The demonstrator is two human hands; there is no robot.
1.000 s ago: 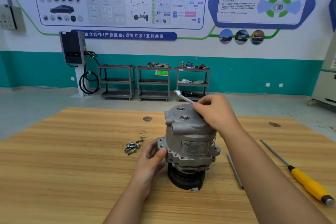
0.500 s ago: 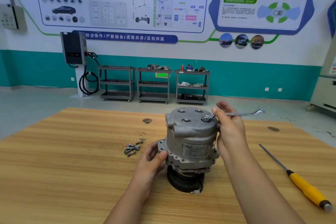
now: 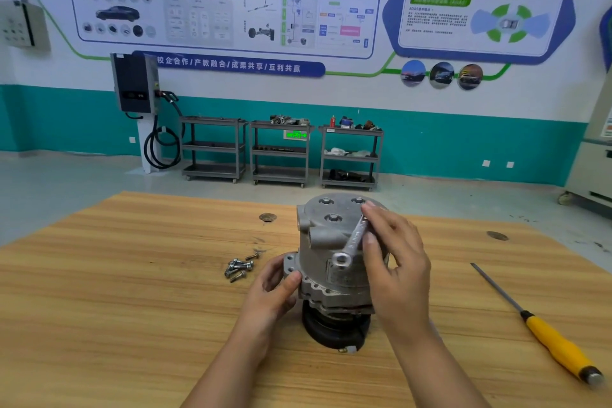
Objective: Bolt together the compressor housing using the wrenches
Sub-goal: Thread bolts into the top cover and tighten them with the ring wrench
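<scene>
Standing upright on its black pulley (image 3: pixel 331 331), the compressor (image 3: pixel 323 235) was located near the middle of the worktop (image 3: pixel 132 308), about midway between the left and right edges. The left hand (image 3: pixel 271 291) gripped the flange on the lower left side of the compressor, with the thumb laid over the flange and the fingers curled behind it. The right hand (image 3: pixel 397 268) held a wrench (image 3: pixel 354 238) by its shaft, pinched between thumb and fingertips. The wrench lay slanted across the upper right of the compressor. Its far end was at the top face, hidden under the fingertips, so whether it sat on a bolt could not be told. Its ring end pointed down toward the near edge. Three bolt heads (image 3: pixel 332 218) were visible in the top face. A small pile of loose bolts (image 3: pixel 238 267) lay on the worktop just left of the compressor. A screwdriver (image 3: pixel 556 344) with a yellow handle lay toward the right edge, well apart from the compressor.
</scene>
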